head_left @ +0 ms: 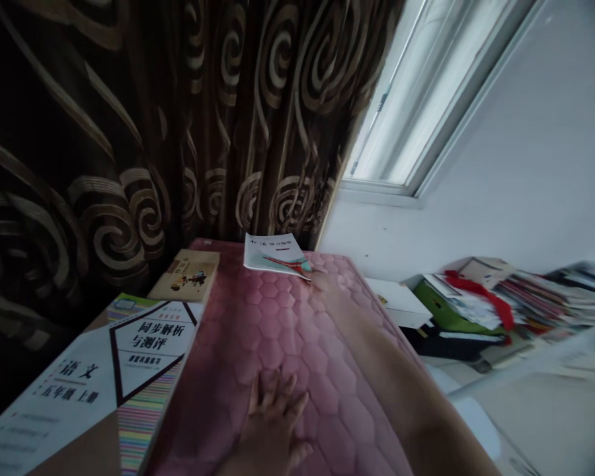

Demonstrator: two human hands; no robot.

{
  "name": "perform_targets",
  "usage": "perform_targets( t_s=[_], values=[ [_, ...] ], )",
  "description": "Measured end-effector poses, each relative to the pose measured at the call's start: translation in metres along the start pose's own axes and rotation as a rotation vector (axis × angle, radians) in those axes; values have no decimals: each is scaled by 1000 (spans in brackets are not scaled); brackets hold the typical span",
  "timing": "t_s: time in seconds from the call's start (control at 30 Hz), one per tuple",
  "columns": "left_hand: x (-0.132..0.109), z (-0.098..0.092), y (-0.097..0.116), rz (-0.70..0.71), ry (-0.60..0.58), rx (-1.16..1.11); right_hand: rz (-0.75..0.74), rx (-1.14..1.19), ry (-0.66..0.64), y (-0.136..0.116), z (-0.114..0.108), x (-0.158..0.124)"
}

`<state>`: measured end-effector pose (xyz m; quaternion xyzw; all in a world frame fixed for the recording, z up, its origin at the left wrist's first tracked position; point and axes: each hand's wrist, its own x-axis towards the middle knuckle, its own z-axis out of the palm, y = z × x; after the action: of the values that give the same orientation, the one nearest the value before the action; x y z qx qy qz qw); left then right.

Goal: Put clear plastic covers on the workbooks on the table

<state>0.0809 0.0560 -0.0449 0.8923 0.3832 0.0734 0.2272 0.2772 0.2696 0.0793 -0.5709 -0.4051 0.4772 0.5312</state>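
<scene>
And there it was: the left hand (pixel 270 423) lay open, fingers splayed flat on the pink quilted mattress pad (pixel 297 330), gripping nothing, while the right hand (pixel 324 291) stretched far across to the white booklet (pixel 275 254) lying near the pad's far edge, touching its corner, though whether it was actually grasping was too blurred to call! Just to the left sat a small tan book (pixel 186 274) and a large Chinese fifth-grade workbook (pixel 149 344), with a swirl-patterned brown curtain (pixel 104 132) hanging behind them and a heap of books (pixel 530 304) off to the right.
</scene>
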Motion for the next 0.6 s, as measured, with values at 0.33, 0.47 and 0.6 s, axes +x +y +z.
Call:
perform_targets(
  t_s=[0.33, 0.47, 0.6],
  values=[
    [-6, -7, 12, -9, 46, 88, 129, -33, 108, 113, -163, -210],
    [-6, -10, 15, -34, 14, 114, 246, -55, 157, 159, -188, -260],
    [-5, -16, 18, -62, -11, 122, 320, -226, 52, 158, -199, -256]
  ],
)
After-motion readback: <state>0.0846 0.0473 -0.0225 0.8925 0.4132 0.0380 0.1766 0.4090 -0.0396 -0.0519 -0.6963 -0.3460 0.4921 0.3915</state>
